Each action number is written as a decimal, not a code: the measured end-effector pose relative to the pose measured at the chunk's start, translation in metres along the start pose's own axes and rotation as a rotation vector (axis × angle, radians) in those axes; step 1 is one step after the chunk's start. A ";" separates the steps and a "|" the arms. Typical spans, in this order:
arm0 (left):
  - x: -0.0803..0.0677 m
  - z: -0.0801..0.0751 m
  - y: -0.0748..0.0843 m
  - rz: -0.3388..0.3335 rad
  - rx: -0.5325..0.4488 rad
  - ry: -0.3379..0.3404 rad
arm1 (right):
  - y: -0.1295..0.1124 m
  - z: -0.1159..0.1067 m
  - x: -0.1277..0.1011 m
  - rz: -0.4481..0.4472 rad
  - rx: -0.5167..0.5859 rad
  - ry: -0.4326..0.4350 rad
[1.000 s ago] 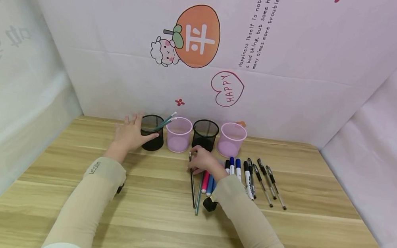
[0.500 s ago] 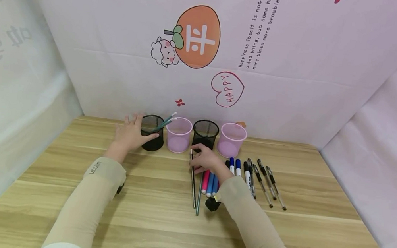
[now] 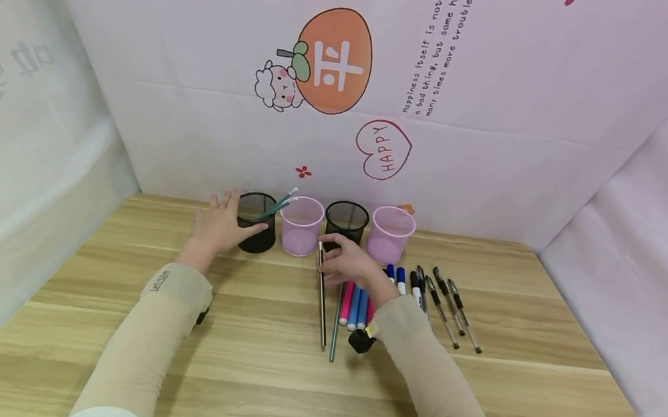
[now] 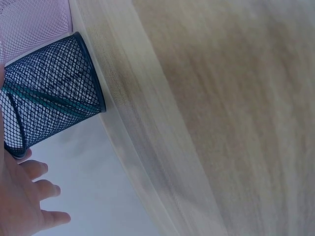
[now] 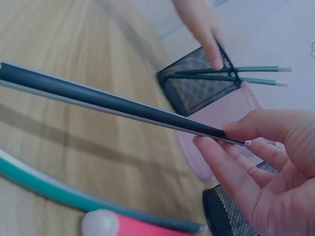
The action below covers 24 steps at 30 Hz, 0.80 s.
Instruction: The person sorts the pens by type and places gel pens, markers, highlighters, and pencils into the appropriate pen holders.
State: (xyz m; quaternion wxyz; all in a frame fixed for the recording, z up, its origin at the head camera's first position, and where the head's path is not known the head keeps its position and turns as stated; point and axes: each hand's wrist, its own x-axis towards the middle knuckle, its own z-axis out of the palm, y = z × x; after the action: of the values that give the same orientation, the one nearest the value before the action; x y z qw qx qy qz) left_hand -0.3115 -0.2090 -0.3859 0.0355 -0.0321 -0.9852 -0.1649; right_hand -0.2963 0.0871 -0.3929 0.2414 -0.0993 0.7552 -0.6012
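Note:
My left hand (image 3: 215, 227) holds the leftmost black mesh pen cup (image 3: 257, 240), thumb across its front and index finger at the rim; the other fingers are spread. Two green pencils (image 5: 256, 69) with white ends lean out of this cup. My right hand (image 3: 354, 264) pinches a dark pencil (image 5: 113, 103) near its white-tipped end between thumb and fingers. In the right wrist view, that pencil is raised above the table. Beneath it lies another green pencil (image 3: 334, 336), partly hidden by the right hand in the head view.
A pink cup (image 3: 300, 232), a second black cup (image 3: 347, 220) and another pink cup (image 3: 390, 237) continue the row along the back wall. Pink and blue markers (image 3: 353, 311) lie under the right wrist. Whiteboard markers (image 3: 401, 280) and black gel pens (image 3: 456, 304) lie farther right.
My right hand has pinched the dark pencil and lifted it slightly, its white end shifting toward the cups and a little left. My left hand has stayed at the black cup.

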 end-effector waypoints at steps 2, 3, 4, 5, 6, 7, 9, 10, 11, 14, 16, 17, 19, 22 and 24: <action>-0.001 0.000 0.000 -0.004 0.004 -0.002 | -0.004 0.000 -0.001 -0.017 0.027 -0.005; -0.001 0.000 0.000 -0.005 0.005 -0.004 | -0.006 -0.001 -0.001 -0.027 0.042 -0.008; -0.001 -0.001 0.000 -0.007 0.006 -0.005 | -0.008 -0.001 -0.002 -0.035 0.057 -0.010; -0.001 -0.001 0.000 -0.007 0.005 -0.006 | -0.010 -0.001 -0.002 -0.044 0.067 -0.013; -0.001 -0.001 0.000 -0.006 0.004 -0.005 | -0.012 -0.001 -0.003 -0.051 0.073 -0.013; -0.001 -0.001 0.000 -0.005 0.004 -0.006 | -0.013 -0.002 -0.003 -0.055 0.079 -0.011; -0.001 -0.001 0.000 -0.004 0.004 -0.005 | -0.016 -0.002 -0.004 -0.063 0.099 -0.004; -0.001 0.000 0.000 -0.003 0.004 -0.004 | -0.018 -0.002 -0.004 -0.067 0.107 0.002; -0.001 0.000 0.000 -0.003 0.006 -0.005 | -0.019 -0.002 -0.004 -0.070 0.118 0.007; 0.000 0.001 -0.001 -0.003 0.007 -0.004 | -0.023 -0.002 -0.004 -0.091 0.151 0.026; 0.000 0.001 -0.002 -0.002 0.006 -0.003 | -0.026 0.000 -0.004 -0.120 0.163 0.042; 0.001 0.001 -0.002 -0.001 0.007 -0.003 | -0.027 0.001 -0.003 -0.134 0.172 0.052; 0.000 0.001 -0.002 0.000 0.006 -0.002 | -0.029 0.004 -0.002 -0.176 0.212 0.084; 0.000 0.001 -0.002 0.005 0.006 -0.004 | -0.034 0.010 0.001 -0.237 0.320 0.163; 0.000 0.000 -0.002 0.006 0.001 -0.005 | -0.038 0.014 0.003 -0.286 0.397 0.225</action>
State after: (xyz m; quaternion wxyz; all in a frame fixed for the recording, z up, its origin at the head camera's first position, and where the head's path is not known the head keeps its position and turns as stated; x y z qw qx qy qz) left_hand -0.3119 -0.2111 -0.3868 0.0336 -0.0354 -0.9852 -0.1641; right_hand -0.2976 0.0636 -0.3597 0.0832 -0.0885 0.6230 -0.7728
